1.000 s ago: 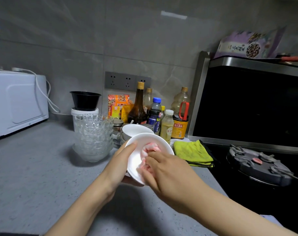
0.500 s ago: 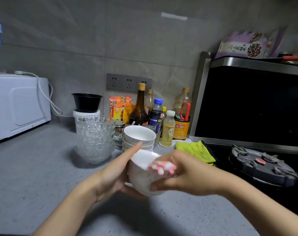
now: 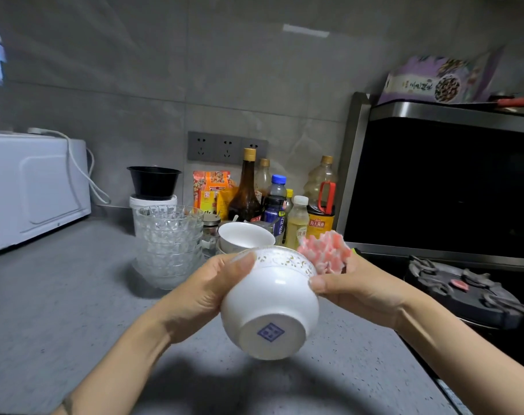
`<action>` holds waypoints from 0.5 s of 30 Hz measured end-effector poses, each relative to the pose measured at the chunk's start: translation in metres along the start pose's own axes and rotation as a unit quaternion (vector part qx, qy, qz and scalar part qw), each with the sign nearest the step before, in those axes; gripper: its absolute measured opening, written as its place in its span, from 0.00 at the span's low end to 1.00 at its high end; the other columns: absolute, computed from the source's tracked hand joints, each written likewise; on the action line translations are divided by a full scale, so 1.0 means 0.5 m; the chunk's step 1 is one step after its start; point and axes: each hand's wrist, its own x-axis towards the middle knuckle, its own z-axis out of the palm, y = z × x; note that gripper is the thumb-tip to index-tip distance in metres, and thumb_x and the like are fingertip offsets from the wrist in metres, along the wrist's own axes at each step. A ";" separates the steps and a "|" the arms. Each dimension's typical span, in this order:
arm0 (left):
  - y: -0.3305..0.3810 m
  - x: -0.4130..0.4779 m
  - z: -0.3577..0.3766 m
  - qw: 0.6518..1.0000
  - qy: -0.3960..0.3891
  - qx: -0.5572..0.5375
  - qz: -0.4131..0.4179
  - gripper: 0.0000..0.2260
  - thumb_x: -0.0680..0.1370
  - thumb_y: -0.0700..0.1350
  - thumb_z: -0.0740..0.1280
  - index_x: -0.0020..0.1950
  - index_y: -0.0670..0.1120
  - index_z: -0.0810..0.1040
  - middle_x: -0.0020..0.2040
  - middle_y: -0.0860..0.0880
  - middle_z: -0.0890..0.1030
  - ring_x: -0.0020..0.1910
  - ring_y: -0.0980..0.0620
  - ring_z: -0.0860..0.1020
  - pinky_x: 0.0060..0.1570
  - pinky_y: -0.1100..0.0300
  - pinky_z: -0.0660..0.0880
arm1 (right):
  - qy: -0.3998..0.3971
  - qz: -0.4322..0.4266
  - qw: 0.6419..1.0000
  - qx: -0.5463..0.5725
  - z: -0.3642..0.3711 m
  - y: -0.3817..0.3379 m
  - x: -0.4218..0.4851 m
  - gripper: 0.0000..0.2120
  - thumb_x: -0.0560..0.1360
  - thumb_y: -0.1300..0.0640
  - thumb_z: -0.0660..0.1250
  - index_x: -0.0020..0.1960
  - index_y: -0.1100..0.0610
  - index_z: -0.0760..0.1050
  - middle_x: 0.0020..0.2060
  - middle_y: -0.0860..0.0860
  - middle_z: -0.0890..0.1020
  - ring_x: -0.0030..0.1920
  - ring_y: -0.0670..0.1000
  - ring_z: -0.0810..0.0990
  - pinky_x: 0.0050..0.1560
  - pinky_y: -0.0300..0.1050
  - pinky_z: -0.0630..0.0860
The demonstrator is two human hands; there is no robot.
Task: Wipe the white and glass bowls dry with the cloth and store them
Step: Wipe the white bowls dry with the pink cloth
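A white bowl (image 3: 272, 298) with a gold rim pattern and a blue mark on its foot is held over the counter, its base tilted toward me. My left hand (image 3: 203, 292) grips its left side, thumb on the rim. My right hand (image 3: 356, 292) holds the pink cloth (image 3: 326, 253) against the bowl's right rim, thumb pressed on the outside wall. Behind stand a stack of glass bowls (image 3: 169, 244) and a short stack of white bowls (image 3: 244, 236).
A white microwave (image 3: 30, 187) sits at the left, a black bowl (image 3: 153, 181) on a white tub behind the glass stack. Bottles (image 3: 284, 205) and packets line the wall. A black stove burner (image 3: 464, 289) and dark oven panel (image 3: 440, 187) are at the right.
The bowl has been turned from facing me to base toward me. My right hand with the cloth has moved from inside the bowl to its right rim.
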 end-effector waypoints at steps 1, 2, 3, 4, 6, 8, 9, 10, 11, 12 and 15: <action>0.005 -0.002 0.007 0.999 0.016 -0.032 0.007 0.30 0.57 0.69 0.74 0.51 0.52 0.84 0.49 0.45 0.85 0.46 0.49 0.83 0.43 0.60 0.79 | 0.022 -0.012 1.000 -0.010 0.001 0.000 0.002 0.21 0.64 0.71 0.75 0.55 0.58 0.77 0.44 0.54 0.85 0.44 0.51 0.84 0.41 0.37 0.79; 0.006 -0.003 0.013 0.996 0.045 -0.070 0.012 0.28 0.58 0.67 0.75 0.50 0.52 0.85 0.49 0.45 0.85 0.45 0.49 0.83 0.42 0.59 0.80 | 0.052 -0.033 0.998 -0.016 -0.001 -0.001 0.005 0.18 0.67 0.68 0.73 0.55 0.61 0.77 0.42 0.54 0.84 0.41 0.50 0.83 0.39 0.36 0.78; 0.006 -0.002 0.021 0.990 0.084 -0.111 0.014 0.24 0.61 0.65 0.75 0.50 0.51 0.85 0.48 0.44 0.85 0.44 0.50 0.83 0.43 0.58 0.81 | 0.087 -0.060 0.994 -0.011 -0.007 -0.001 0.007 0.16 0.69 0.62 0.71 0.56 0.63 0.76 0.42 0.54 0.83 0.41 0.50 0.82 0.39 0.36 0.78; 0.001 0.000 0.028 0.981 0.123 -0.152 0.015 0.20 0.66 0.62 0.72 0.50 0.50 0.85 0.49 0.45 0.85 0.43 0.50 0.83 0.44 0.58 0.80 | 0.118 -0.086 0.989 0.004 -0.013 0.000 0.007 0.18 0.72 0.56 0.70 0.59 0.62 0.76 0.45 0.54 0.84 0.45 0.51 0.82 0.44 0.38 0.79; -0.009 0.006 0.039 0.957 0.188 -0.221 0.022 0.15 0.74 0.57 0.64 0.47 0.49 0.85 0.48 0.46 0.85 0.42 0.53 0.83 0.46 0.55 0.80 | 0.179 -0.139 0.974 0.010 -0.017 0.011 -0.002 0.23 0.72 0.44 0.70 0.61 0.56 0.76 0.53 0.55 0.83 0.56 0.53 0.81 0.59 0.48 0.76; -0.016 0.014 0.049 0.935 0.230 -0.270 0.024 0.17 0.77 0.55 0.61 0.40 0.49 0.86 0.43 0.48 0.85 0.39 0.55 0.83 0.45 0.53 0.77 | 0.240 -0.218 0.945 -0.035 0.006 0.021 -0.017 0.24 0.68 0.37 0.69 0.57 0.51 0.79 0.53 0.52 0.84 0.56 0.49 0.81 0.58 0.45 0.75; -0.017 0.015 0.054 0.927 0.244 -0.286 0.022 0.19 0.78 0.55 0.61 0.38 0.49 0.86 0.42 0.47 0.85 0.38 0.54 0.84 0.45 0.53 0.76 | 0.259 -0.272 0.923 -0.080 0.029 0.023 -0.024 0.22 0.69 0.37 0.68 0.53 0.52 0.80 0.51 0.49 0.84 0.53 0.46 0.82 0.53 0.40 0.76; -0.019 0.017 0.057 0.922 0.249 -0.297 0.020 0.19 0.78 0.55 0.60 0.38 0.47 0.86 0.43 0.47 0.85 0.38 0.54 0.84 0.47 0.53 0.76 | 0.254 -0.332 0.899 -0.133 0.053 0.026 -0.031 0.17 0.73 0.40 0.66 0.50 0.53 0.80 0.49 0.46 0.84 0.51 0.44 0.82 0.50 0.36 0.76; -0.020 0.019 0.061 0.919 0.255 -0.300 0.015 0.19 0.78 0.56 0.60 0.42 0.46 0.86 0.44 0.46 0.85 0.39 0.53 0.84 0.48 0.52 0.76 | 0.233 -0.379 0.877 -0.183 0.076 0.031 -0.033 0.12 0.76 0.46 0.64 0.50 0.54 0.79 0.50 0.45 0.83 0.52 0.43 0.81 0.51 0.35 0.76; -0.024 0.022 0.061 0.917 0.262 -0.299 0.013 0.19 0.78 0.57 0.60 0.47 0.45 0.85 0.45 0.45 0.85 0.40 0.52 0.84 0.49 0.52 0.76 | 0.209 -0.407 0.857 -0.240 0.094 0.042 -0.034 0.08 0.78 0.53 0.64 0.52 0.54 0.79 0.53 0.44 0.82 0.57 0.43 0.80 0.55 0.37 0.75; -0.031 0.027 0.058 0.905 0.290 -0.312 0.003 0.25 0.73 0.61 0.63 0.58 0.43 0.81 0.50 0.41 0.84 0.48 0.47 0.83 0.50 0.51 0.76 | 0.212 -0.401 0.795 -0.402 0.124 0.087 -0.033 0.16 0.77 0.58 0.63 0.65 0.57 0.76 0.66 0.47 0.76 0.69 0.47 0.71 0.68 0.44 0.68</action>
